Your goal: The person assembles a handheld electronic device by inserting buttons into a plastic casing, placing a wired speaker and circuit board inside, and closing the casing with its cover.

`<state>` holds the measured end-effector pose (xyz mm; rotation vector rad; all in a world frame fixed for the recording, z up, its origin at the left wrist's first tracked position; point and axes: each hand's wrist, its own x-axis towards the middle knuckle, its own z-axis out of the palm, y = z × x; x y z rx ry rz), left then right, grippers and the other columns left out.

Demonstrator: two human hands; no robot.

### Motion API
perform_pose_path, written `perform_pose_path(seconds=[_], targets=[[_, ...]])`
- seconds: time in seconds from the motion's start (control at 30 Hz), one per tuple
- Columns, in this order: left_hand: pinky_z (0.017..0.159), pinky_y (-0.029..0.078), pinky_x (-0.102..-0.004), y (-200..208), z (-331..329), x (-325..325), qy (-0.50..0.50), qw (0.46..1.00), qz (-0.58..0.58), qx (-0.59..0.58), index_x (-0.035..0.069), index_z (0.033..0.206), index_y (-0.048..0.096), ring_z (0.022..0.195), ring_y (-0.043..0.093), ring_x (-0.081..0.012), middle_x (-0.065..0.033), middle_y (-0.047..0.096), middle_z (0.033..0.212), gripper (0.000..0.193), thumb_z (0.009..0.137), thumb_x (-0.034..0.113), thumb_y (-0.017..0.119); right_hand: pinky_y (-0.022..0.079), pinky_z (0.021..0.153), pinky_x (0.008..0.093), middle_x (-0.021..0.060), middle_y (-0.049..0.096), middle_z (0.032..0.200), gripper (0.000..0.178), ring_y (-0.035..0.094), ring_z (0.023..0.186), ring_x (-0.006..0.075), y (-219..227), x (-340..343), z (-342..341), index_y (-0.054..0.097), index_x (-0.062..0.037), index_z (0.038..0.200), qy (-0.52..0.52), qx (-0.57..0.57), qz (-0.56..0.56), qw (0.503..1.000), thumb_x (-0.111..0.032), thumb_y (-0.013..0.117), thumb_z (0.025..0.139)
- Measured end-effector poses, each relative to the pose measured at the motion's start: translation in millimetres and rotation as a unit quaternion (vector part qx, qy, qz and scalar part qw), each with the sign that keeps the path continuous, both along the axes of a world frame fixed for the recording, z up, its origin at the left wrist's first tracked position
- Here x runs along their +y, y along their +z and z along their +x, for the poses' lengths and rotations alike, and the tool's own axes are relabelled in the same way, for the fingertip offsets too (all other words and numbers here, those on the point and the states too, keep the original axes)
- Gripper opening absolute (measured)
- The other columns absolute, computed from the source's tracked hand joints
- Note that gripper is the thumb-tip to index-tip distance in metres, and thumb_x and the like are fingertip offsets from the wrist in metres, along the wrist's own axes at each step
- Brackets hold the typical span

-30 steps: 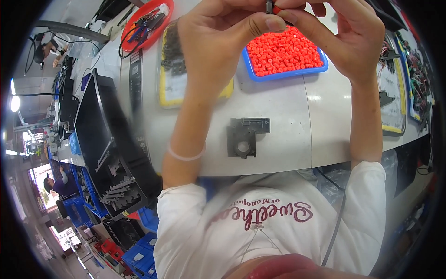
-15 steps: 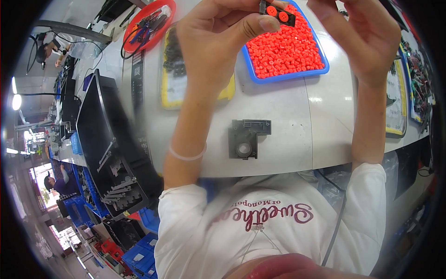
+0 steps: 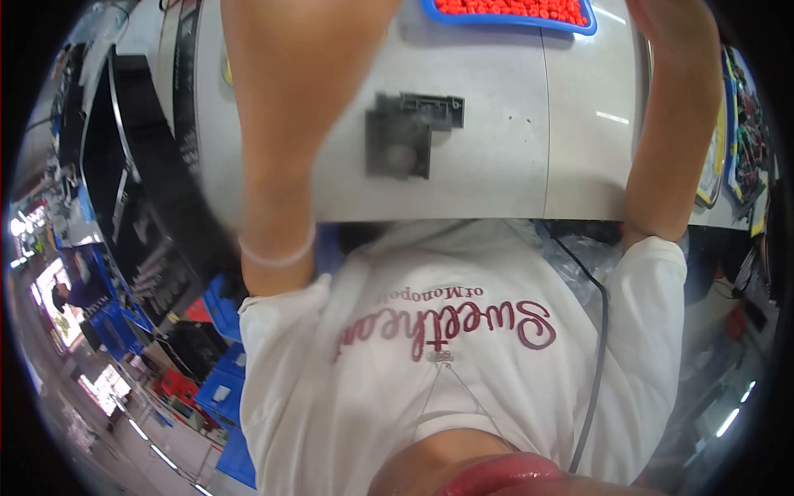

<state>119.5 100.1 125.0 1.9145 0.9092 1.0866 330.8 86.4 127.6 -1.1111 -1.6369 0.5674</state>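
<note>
My left hand (image 3: 310, 33) is a blurred shape at the top edge, and its fingers lie outside the picture. On that forearm sits a pale band. Only the lower part of my right hand (image 3: 672, 18) shows at the upper right, with the fingers cut off too. Whether either hand holds anything is hidden. Between my forearms a dark grey, roughly L-shaped plastic part (image 3: 399, 142) lies on the white table (image 3: 488, 165), blurred, touched by neither hand. Beyond it is the near end of a blue tray (image 3: 511, 25) full of small red plastic pieces.
At the left stands a large black tray (image 3: 124, 178) with grey parts in it. Blue bins (image 3: 222, 388) stand lower down on that side. Trays with wired pieces (image 3: 743, 124) line the right side. A dark cable (image 3: 602, 355) hangs over my shirt, below the table's front edge.
The whole view has tipped, so the table and trays sit higher in it. My hands and the black piece with two red caps held in my left have slid out past the top edge.
</note>
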Motion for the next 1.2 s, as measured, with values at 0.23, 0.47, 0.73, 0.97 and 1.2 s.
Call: perform_pose_path(seconds=[0.23,0.47,0.73,0.97,1.2], targets=[[0.101,0.036,-0.0512,-136,-66,-102,0.103,0.945,0.098,0.295,0.009,0.135,0.050,0.120,0.044,-0.0387,-0.0168,0.043,0.134,0.087,0.068,0.050,0.088,0.054,0.071,0.0216,0.0041,0.071,0.082,0.015,0.066,0.075,0.0073,-95,-12,-59,0.073,0.0030,0.099,0.179,0.052,-0.336,0.923,-0.005,0.072,0.087],[0.103,0.049,-0.0397,-147,-66,-104,0.029,0.985,-0.093,-0.140,-0.001,0.139,0.043,0.121,0.057,-0.0287,-0.0186,0.052,0.135,0.077,0.073,0.002,0.082,0.048,0.059,0.0214,0.0055,0.069,0.088,0.020,0.062,0.068,0.0093,-122,-55,-74,0.064,0.0021,0.111,0.113,0.351,-0.433,0.823,-0.007,0.070,0.095],[0.112,0.043,-0.0477,-143,-67,-101,0.001,0.894,-0.227,-0.387,-0.006,0.147,0.035,0.133,0.051,-0.0414,-0.0258,0.052,0.137,0.080,0.088,0.044,0.056,0.051,0.063,0.0232,0.0101,0.069,0.094,0.026,0.066,0.077,0.0131,-107,-105,-84,0.062,0.0020,0.115,0.131,0.321,-0.397,0.850,-0.001,0.071,0.091],[0.102,0.051,-0.0375,-114,-55,-101,-0.030,0.677,-0.476,-0.560,-0.001,0.145,0.042,0.107,0.064,-0.0264,-0.0188,0.058,0.129,0.079,0.079,0.021,0.079,0.055,0.060,0.0243,0.0135,0.070,0.092,0.014,0.069,0.073,0.0160,-100,-131,-110,0.069,0.0097,0.104,0.023,0.172,-0.258,0.951,0.004,0.069,0.091],[0.103,0.046,-0.0362,-146,-66,-100,-0.197,0.757,-0.330,-0.528,-0.003,0.129,0.051,0.117,0.059,-0.0285,-0.0208,0.060,0.120,0.049,0.086,0.022,0.054,0.059,0.071,0.0269,0.0191,0.068,0.106,0.029,0.070,0.085,0.0220,-108,-147,-115,0.072,0.0102,0.107,-0.006,-0.040,-0.051,0.998,0.011,0.077,0.078]])
